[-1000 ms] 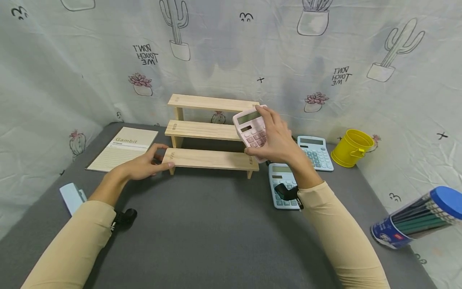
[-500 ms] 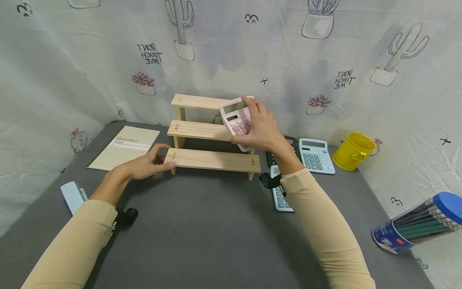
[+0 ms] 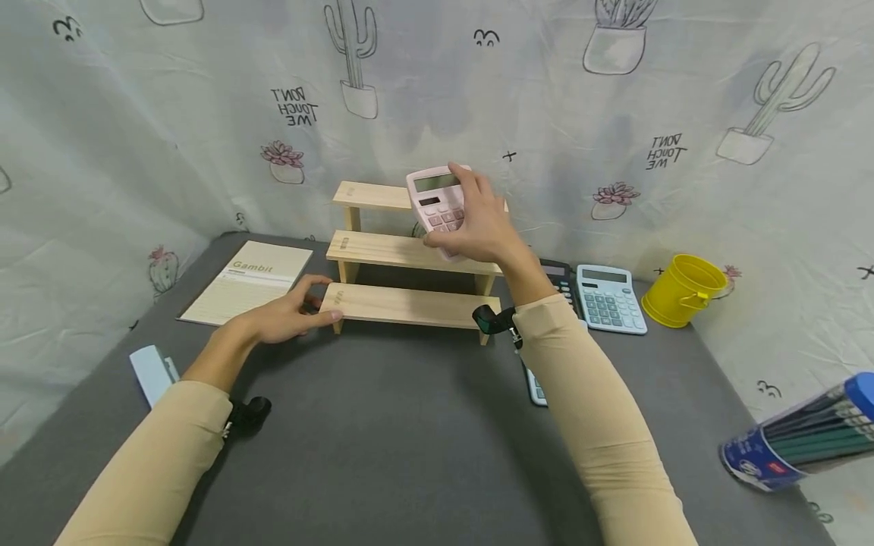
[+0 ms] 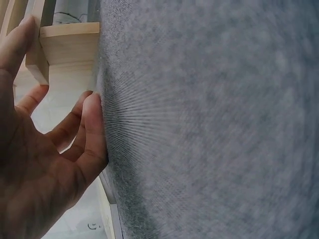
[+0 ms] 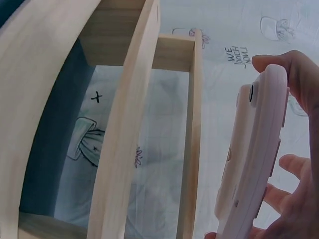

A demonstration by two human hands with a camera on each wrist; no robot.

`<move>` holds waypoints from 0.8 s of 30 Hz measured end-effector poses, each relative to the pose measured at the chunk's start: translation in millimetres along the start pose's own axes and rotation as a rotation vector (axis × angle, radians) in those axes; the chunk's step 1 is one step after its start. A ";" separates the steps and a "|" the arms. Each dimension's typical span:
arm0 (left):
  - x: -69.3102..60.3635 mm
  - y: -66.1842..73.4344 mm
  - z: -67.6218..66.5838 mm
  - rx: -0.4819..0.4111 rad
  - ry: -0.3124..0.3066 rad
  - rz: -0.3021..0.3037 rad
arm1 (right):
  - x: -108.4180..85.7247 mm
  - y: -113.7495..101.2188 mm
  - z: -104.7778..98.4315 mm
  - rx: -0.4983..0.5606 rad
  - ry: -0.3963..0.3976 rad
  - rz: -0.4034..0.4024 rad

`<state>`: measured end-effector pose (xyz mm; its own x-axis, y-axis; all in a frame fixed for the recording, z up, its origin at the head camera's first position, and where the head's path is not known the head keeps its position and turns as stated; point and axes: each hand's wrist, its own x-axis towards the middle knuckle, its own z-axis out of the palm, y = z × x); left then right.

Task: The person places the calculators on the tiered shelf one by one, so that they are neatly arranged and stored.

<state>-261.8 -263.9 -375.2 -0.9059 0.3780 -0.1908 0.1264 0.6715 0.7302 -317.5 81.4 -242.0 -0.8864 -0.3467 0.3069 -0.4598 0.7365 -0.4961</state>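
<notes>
A pink calculator (image 3: 437, 203) is in my right hand (image 3: 486, 227), gripped between thumb and fingers by its edges. It is held up in front of the top and middle boards of a three-step wooden shelf (image 3: 410, 305), its keys facing the head camera. In the right wrist view the calculator (image 5: 256, 154) shows its side and back, apart from the boards. My left hand (image 3: 283, 315) holds the left end of the lowest board; the left wrist view shows thumb and index finger against that board (image 4: 37, 62), the other fingers near the grey cloth.
A notepad (image 3: 249, 282) lies left of the shelf, with a light-blue stapler (image 3: 153, 374) nearer. To the right are a black calculator (image 3: 558, 274), two light-blue calculators (image 3: 611, 299), one mostly hidden by my arm, a yellow bucket (image 3: 685, 290) and a pencil tub (image 3: 765, 459).
My right hand has carried the pink calculator left and upward, from the shelf's right end toward its upper boards. The left hand stays at the lowest board's end. The head view has shifted slightly.
</notes>
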 end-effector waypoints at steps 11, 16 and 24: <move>4.4 1.2 -4.9 0.016 0.007 0.003 | 24.3 -10.7 7.3 0.028 -0.016 0.066; 2.5 -0.3 -2.4 0.025 0.010 0.013 | 33.3 -15.8 17.7 0.007 -0.037 0.098; -0.1 -3.2 -0.2 0.019 0.017 0.010 | 49.3 -26.3 32.9 -0.062 -0.047 0.107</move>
<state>-262.2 -266.2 -377.4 -0.9114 0.3736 -0.1723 0.1428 0.6801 0.7191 -350.9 25.8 -240.5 -0.9325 -0.2898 0.2156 -0.3593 0.8046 -0.4727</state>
